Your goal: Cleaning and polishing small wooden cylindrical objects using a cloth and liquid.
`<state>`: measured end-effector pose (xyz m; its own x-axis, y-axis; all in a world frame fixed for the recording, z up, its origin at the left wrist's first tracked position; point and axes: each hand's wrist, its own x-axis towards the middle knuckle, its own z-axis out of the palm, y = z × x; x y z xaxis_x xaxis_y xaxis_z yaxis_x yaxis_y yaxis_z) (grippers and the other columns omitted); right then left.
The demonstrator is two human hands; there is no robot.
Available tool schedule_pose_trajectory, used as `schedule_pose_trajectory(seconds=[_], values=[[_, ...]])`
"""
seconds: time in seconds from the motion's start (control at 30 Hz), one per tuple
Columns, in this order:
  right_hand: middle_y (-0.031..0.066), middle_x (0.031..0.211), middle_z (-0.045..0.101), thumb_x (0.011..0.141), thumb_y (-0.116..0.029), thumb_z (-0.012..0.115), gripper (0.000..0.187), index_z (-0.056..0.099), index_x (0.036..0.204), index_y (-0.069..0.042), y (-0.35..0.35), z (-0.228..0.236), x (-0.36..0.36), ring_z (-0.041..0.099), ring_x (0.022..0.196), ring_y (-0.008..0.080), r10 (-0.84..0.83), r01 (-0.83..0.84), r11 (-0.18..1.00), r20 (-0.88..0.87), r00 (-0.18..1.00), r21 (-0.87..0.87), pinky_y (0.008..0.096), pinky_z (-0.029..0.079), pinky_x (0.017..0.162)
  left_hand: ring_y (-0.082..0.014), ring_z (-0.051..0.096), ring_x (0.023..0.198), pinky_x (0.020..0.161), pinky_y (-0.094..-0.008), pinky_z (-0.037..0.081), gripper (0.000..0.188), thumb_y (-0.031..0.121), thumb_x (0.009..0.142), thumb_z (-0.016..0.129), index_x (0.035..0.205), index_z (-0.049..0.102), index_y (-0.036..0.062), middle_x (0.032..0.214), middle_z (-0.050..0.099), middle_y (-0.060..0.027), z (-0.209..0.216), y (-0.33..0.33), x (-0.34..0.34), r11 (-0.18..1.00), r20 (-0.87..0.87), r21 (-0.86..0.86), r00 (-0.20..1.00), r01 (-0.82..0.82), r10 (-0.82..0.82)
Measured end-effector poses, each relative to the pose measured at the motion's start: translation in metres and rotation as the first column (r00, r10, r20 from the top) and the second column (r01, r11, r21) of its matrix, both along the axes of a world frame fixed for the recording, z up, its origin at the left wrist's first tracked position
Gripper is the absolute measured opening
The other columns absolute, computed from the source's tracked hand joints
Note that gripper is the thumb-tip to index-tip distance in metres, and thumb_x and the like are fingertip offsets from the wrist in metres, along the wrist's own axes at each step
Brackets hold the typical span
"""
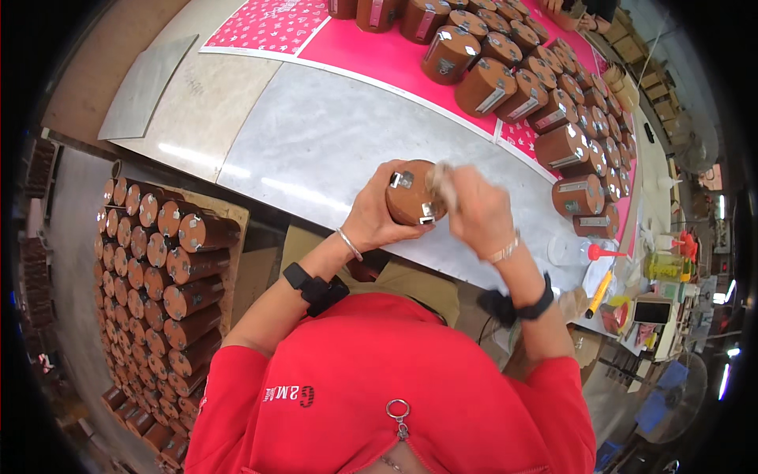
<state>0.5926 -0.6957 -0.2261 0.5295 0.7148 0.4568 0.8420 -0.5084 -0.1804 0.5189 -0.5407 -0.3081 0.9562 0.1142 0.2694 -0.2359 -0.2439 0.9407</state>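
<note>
My left hand (373, 207) grips a brown cylindrical box (410, 207) from its left side, fingers and thumb wrapped round it. The box is tilted over the near edge of the table, and small white and silvery patches show on it. My right hand (478, 212) is closed, slightly smeared by motion, at the right side of the box. From its fingers pokes a crumpled greyish-beige rag (444, 188) that touches the box. The palm side of my right hand is hidden.
Brown cylindrical boxes (517, 95) crowd pink printed sheets (379, 75) on the grey table (316, 126). At the right lie a red-tipped squeeze bottle (572, 250), a yellow marker (600, 292) and a phone (652, 313). Stacked brown cylinders (158, 276) stand at left. Another person's hand (588, 21) shows at far right.
</note>
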Motion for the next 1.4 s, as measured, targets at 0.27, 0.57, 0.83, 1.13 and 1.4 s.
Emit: schedule_pose_trajectory(seconds=[0.27,0.57,0.83,1.13,1.4], values=[[0.0099,0.081,0.059,0.078,-0.017,0.062,0.018,0.057,0.094,-0.009,0.042,0.005,0.004,0.061,0.062,0.0238,0.154,-0.155,0.987,-0.023,0.988,-0.048,0.0319,0.046,0.047,-0.0361,0.056,0.098,0.084,-0.0402,0.046,0.084,0.028,0.057,0.083,0.125,0.041,0.003,0.112,0.054,-0.0178,-0.012,0.002,0.005,0.999,-0.048,0.035,0.999,0.013,-0.012],[0.0095,0.08,0.058,0.072,-0.009,0.064,0.021,0.055,0.091,-0.006,0.041,0.011,-0.016,0.058,0.057,0.025,0.212,-0.212,0.977,-0.011,0.977,-0.018,0.0338,0.046,0.046,-0.0356,0.055,0.095,0.08,-0.041,0.046,0.082,0.033,0.056,0.085,0.121,0.043,0.004,0.109,0.055,-0.0184,-0.019,0.002,0.01,0.991,0.187,0.114,0.981,-0.075,0.053],[0.0099,0.075,0.054,0.074,-0.007,0.061,0.015,0.052,0.086,-0.005,-0.005,0.01,-0.022,0.057,0.059,0.0273,0.064,-0.068,0.996,-0.054,0.996,-0.065,0.0365,0.046,0.047,-0.0367,0.055,0.097,0.084,-0.0424,0.045,0.086,0.029,0.054,0.085,0.124,0.041,0.0039,0.114,0.054,-0.0166,-0.006,-0.001,0.006,0.988,0.176,0.097,0.979,-0.122,0.103],[0.0157,0.073,0.057,0.076,-0.006,0.061,0.014,0.051,0.086,-0.008,0.024,0.012,0.016,0.059,0.061,0.0345,0.081,-0.08,0.997,-0.062,0.995,0.016,0.0418,0.046,0.05,-0.0307,0.057,0.102,0.086,-0.038,0.047,0.088,0.029,0.057,0.087,0.127,0.04,0.004,0.112,0.056,-0.0145,-0.003,0.0,0.008,0.985,0.154,0.142,0.985,-0.099,0.077],[0.012,0.072,0.058,0.08,-0.007,0.061,0.011,0.054,0.089,-0.006,-0.04,0.026,-0.034,0.06,0.062,0.0324,-0.023,0.063,0.99,-0.307,0.952,0.123,0.0387,0.047,0.051,-0.0258,0.057,0.107,0.09,-0.0359,0.048,0.092,0.025,0.056,0.088,0.128,0.036,0.0041,0.117,0.055,-0.0144,-0.001,0.0,0.003,0.989,0.111,0.133,0.993,-0.063,0.049]])
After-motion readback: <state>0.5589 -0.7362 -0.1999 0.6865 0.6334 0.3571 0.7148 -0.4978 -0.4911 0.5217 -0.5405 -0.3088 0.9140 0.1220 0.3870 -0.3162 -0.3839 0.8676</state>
